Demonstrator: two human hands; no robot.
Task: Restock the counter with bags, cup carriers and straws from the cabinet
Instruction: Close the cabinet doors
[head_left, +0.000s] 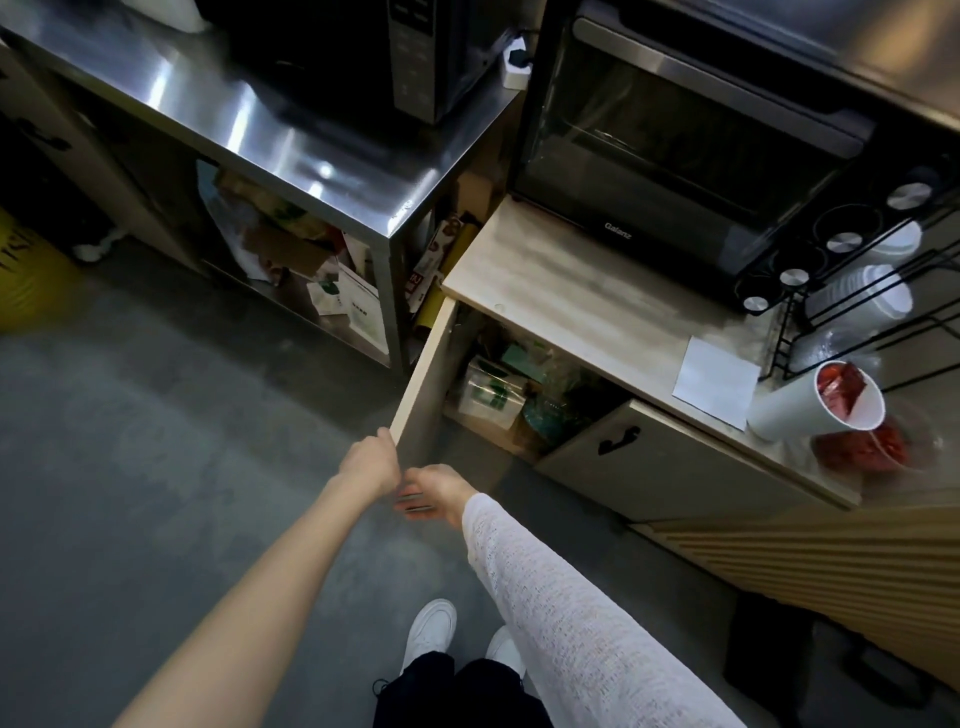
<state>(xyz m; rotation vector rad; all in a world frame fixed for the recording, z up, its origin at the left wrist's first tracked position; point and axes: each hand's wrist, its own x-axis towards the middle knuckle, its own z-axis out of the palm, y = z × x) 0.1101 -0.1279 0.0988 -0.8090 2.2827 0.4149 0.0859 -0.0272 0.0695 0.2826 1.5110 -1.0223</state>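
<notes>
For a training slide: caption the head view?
Left hand holds the open cabinet door; right hand blurred beside it.

Upper right of frame: black glass-fronted toaster oven (691, 156) with silver knobs. Centre: pale beige wooden cabinet door (423, 382), standing open. Inside: white carton with green print (491, 397). Right edge: white paper cup (815, 402) holding red packets. Lower right: white open-knit sleeve (561, 613). Far left: yellow bin (28, 270). Floor grey.
</notes>
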